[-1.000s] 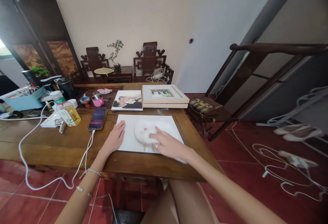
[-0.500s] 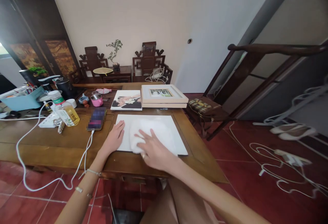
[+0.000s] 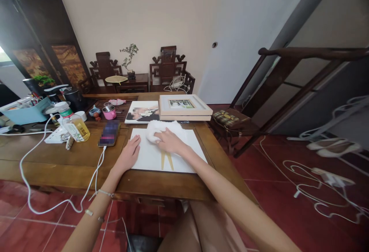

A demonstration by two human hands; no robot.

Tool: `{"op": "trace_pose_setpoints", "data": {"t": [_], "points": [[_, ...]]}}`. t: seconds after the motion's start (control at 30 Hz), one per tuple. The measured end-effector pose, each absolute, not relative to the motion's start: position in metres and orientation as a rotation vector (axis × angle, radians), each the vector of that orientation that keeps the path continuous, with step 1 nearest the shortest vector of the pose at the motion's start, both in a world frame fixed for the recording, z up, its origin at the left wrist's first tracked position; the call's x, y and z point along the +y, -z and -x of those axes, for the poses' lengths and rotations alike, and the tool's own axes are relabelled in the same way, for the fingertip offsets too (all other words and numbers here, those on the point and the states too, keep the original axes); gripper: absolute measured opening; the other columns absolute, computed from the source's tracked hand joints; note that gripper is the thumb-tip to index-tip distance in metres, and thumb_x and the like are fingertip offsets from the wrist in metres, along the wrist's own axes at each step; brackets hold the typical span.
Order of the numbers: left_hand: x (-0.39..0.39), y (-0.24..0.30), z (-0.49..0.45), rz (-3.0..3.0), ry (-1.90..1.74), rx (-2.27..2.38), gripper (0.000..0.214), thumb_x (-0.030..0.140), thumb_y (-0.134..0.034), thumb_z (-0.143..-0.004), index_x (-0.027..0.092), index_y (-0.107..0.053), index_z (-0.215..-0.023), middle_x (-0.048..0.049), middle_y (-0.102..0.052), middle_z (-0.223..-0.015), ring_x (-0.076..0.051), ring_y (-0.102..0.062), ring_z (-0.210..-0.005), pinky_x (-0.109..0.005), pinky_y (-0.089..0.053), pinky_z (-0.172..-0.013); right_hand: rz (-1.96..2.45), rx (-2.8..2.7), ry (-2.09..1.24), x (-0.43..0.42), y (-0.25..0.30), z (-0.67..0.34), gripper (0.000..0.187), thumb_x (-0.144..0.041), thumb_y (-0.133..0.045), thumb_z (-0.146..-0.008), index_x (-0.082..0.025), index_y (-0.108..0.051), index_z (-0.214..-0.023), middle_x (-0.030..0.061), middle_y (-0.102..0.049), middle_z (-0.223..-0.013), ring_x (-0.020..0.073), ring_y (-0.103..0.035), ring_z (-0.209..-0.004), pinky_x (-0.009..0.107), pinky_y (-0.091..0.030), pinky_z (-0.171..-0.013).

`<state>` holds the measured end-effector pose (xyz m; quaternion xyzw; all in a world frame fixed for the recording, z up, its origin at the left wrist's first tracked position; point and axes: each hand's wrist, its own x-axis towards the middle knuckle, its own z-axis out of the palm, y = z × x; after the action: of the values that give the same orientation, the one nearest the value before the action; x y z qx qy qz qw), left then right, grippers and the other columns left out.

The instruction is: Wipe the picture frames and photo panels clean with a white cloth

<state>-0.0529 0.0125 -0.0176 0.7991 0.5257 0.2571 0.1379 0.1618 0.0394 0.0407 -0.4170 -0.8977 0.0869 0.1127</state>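
Note:
A white board (image 3: 147,159) lies flat at the front of the wooden table, with two slanting gold strips (image 3: 167,161) on its face. My left hand (image 3: 130,154) rests flat on the board's left edge, fingers stretched out. A fluffy white cloth (image 3: 154,129) covers the board's far part, reaching over its back edge. My right hand (image 3: 170,141) presses on this cloth with bent fingers, some of them sunk into its folds. The cloth and my right hand hide the upper part of the gold marking.
Behind the board are a photo print (image 3: 141,112) and stacked picture frames (image 3: 186,108). To the left are a phone (image 3: 108,133) on a white cable, a bottle of yellow liquid (image 3: 76,127) and a pink cup (image 3: 109,112). A dark chair (image 3: 245,121) stands right.
My right hand has pushed the white cloth away from me, from the board's near part to its far edge. The gold strips now show. My left hand has stayed in place.

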Motion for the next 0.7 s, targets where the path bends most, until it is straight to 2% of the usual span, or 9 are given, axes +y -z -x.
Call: {"op": "trace_pose_setpoints", "data": {"t": [0.13, 0.4, 0.53, 0.63, 0.7], "points": [[0.013, 0.019, 0.054, -2.314, -0.754, 1.522, 0.048, 0.03, -0.03, -0.093, 0.011, -0.046, -0.134, -0.0142, -0.041, -0.145, -0.023, -0.032, -0.138, -0.046, -0.021, -0.115, 1.255, -2.612, -0.201, 0.045, -0.038, -0.139, 0.035, -0.017, -0.04, -0.084, -0.011, -0.062, -0.111, 0.0198, -0.058, -0.125, 0.0337, -0.037, -0.13, 0.06, -0.02, -0.104], [0.013, 0.021, 0.053, -2.34, -0.775, 1.507, 0.046, 0.023, -0.029, -0.092, 0.013, -0.046, -0.134, -0.0129, -0.041, -0.146, -0.023, -0.033, -0.138, -0.048, -0.022, -0.115, 1.007, -2.747, -0.277, -0.063, -0.031, -0.148, 0.027, -0.018, -0.05, -0.077, -0.017, -0.067, -0.097, 0.0132, -0.046, -0.141, 0.0325, -0.026, -0.137, 0.061, -0.011, -0.109], [0.014, 0.023, 0.053, -2.337, -0.8, 1.523, 0.045, 0.024, -0.03, -0.093, 0.014, -0.048, -0.133, -0.013, -0.042, -0.145, -0.023, -0.035, -0.137, -0.048, -0.023, -0.114, 1.038, -2.733, -0.347, -0.068, -0.036, -0.158, 0.026, -0.018, -0.05, -0.077, -0.018, -0.067, -0.096, 0.0144, -0.056, -0.131, 0.0273, -0.034, -0.135, 0.053, -0.017, -0.111], [0.015, 0.024, 0.054, -2.335, -0.801, 1.516, 0.045, 0.026, -0.031, -0.092, 0.014, -0.048, -0.133, -0.0132, -0.042, -0.145, -0.024, -0.034, -0.137, -0.049, -0.023, -0.114, 1.189, -2.682, -0.279, -0.035, -0.038, -0.159, 0.028, -0.019, -0.045, -0.081, -0.017, -0.066, -0.1, 0.0155, -0.063, -0.119, 0.0242, -0.041, -0.131, 0.047, -0.022, -0.11], [0.015, 0.024, 0.054, -2.324, -0.798, 1.507, 0.046, 0.027, -0.032, -0.092, 0.014, -0.048, -0.133, -0.0133, -0.042, -0.145, -0.024, -0.033, -0.138, -0.049, -0.022, -0.114, 1.305, -2.61, -0.208, -0.008, -0.037, -0.155, 0.031, -0.02, -0.044, -0.083, -0.017, -0.066, -0.104, 0.0156, -0.063, -0.12, 0.0241, -0.042, -0.129, 0.046, -0.022, -0.109]]}}
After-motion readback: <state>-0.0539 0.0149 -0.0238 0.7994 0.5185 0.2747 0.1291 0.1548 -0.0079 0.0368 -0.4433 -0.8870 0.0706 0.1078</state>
